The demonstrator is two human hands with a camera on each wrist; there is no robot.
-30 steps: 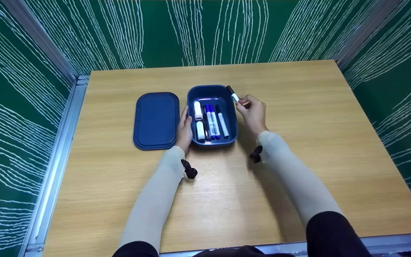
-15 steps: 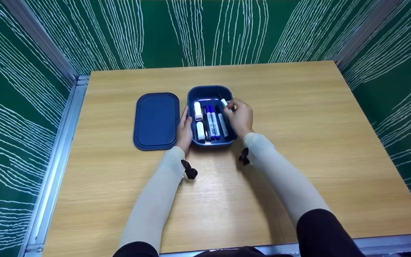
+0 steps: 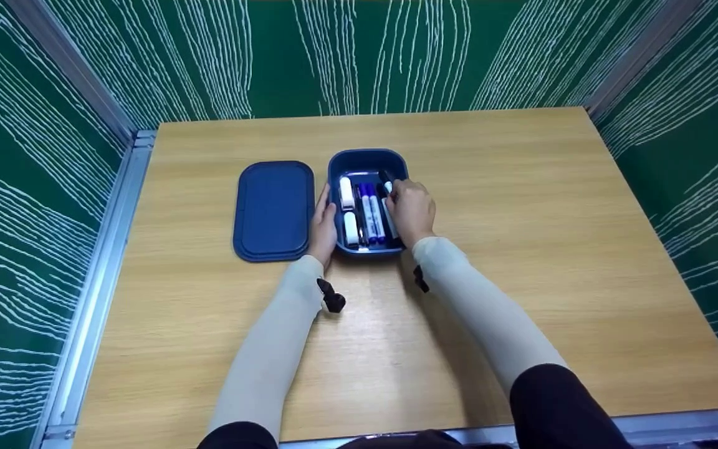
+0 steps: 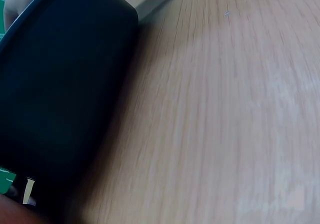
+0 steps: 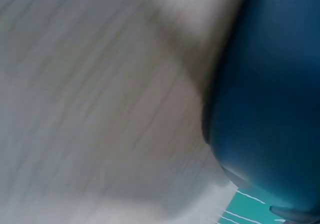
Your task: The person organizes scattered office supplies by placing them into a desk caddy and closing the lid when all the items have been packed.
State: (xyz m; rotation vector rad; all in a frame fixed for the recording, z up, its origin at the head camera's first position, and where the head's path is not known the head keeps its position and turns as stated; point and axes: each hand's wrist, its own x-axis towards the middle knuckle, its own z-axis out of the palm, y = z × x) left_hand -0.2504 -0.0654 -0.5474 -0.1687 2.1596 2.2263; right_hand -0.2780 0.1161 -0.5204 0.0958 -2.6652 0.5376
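A dark blue box [image 3: 368,160] holds several markers with white barrels, among them a pair of purple-capped markers [image 3: 371,215], and two white blocks [image 3: 351,227] along its left side. My right hand [image 3: 414,212] reaches over the box's right rim and pinches a black-capped marker [image 3: 387,183] low inside; the fingers hide most of its barrel. Another white marker lies partly hidden beside it. My left hand [image 3: 323,227] rests against the box's left outer wall, fingers extended. Both wrist views show mostly the box's outer wall [image 4: 65,78] and the tabletop.
The matching blue lid [image 3: 273,212] lies flat on the wooden table [image 3: 521,187], left of the box and close to my left hand. Green walls [image 3: 278,62] with white streaks and metal edging [image 3: 94,280] enclose the table.
My right hand has moved left and in over the box, bringing the black-capped marker from outside the right rim down among the other markers. The left hand, box and lid stay put.
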